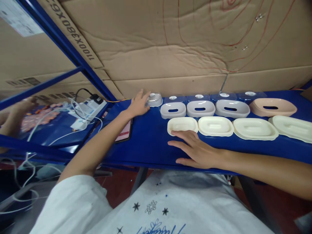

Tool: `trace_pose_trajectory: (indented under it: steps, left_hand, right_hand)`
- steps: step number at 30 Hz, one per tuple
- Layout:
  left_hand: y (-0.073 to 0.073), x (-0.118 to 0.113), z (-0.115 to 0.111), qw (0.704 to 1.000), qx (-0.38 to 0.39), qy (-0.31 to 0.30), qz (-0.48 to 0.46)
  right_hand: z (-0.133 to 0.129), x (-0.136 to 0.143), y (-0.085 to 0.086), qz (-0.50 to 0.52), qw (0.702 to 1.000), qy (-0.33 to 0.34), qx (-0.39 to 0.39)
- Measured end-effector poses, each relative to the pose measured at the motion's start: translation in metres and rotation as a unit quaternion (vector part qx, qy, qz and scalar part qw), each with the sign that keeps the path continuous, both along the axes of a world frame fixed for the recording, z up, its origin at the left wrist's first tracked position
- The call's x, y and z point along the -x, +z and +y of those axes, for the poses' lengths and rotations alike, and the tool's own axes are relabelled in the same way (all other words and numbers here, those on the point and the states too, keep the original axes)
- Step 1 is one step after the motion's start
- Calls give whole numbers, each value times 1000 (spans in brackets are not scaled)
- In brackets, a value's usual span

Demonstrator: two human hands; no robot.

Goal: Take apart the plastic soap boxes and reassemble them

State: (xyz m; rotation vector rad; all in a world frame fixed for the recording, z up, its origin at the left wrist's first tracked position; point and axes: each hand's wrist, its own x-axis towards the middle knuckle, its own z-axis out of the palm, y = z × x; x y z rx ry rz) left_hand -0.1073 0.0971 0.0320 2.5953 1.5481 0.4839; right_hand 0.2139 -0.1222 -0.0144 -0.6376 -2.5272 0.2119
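Note:
My left hand (139,104), fingers spread, reaches to a clear plastic cover (156,100) with a white label at the back of the blue table; its fingertips are at the cover's left side. My right hand (192,149) is spread, with its fingertips at the front edge of the leftmost cream tray (182,124). More cream trays (215,126) continue to the right. Behind them is a row of grey slotted dishes (200,109) and one peach dish (274,107). Several clear covers (198,97) lie behind the dishes.
A phone (123,132) lies beneath my left forearm. Left of it, past a blue frame post (97,79), are white cables, a power strip (94,113) and another person's arm (14,120). Cardboard (190,65) stands behind the table.

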Motion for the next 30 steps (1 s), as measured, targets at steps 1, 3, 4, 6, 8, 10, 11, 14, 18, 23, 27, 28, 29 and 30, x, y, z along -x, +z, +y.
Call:
trace_pose_trajectory:
  steps: [1,3,4,6,8,10,11,14,18,23,27,28,29,30]
  left_hand:
    - [-3,-11,-15,1000,-17,3,6]
    - [-7,-37,-51,995,-87,-22,37]
    - [-9,-52,-70,990,-128,-38,53]
    - [-12,-78,-105,978,-185,-70,64]
    - [-13,-99,-132,971,-207,-106,61]
    - [-16,-112,-145,967,-203,-142,57]
    - [-19,-115,-147,967,-195,-157,55]
    - [-28,-115,-135,971,-150,-181,47]
    - [-37,-105,-113,980,-51,-188,34]
    - [-32,-95,-111,977,0,-204,68]
    - [-31,-93,-113,976,16,-211,60]
    - [-33,-93,-113,975,20,-213,52]
    - [-34,-93,-113,976,24,-214,41]
    - [-36,-93,-112,976,27,-214,28]
  right_hand:
    - [0,0,1,-1,1000,2,3]
    - [1,1,1,-5,1000,7,11]
    - [1,2,1,-9,1000,9,18]
    - [3,3,-2,-19,999,16,38]
    - [5,4,-6,-30,998,28,53]
    - [7,5,-9,-34,997,39,52]
    - [8,5,-11,-32,998,42,46]
    - [8,5,-12,-20,999,43,25]
    - [8,2,-12,-26,998,42,24]
    - [10,-2,-12,-29,997,57,44]
    - [10,-2,-12,-40,997,55,46]
    - [10,-2,-12,-42,997,55,46]
    - [10,-2,-13,-42,997,54,46]
    - [10,-2,-13,-41,997,55,47]
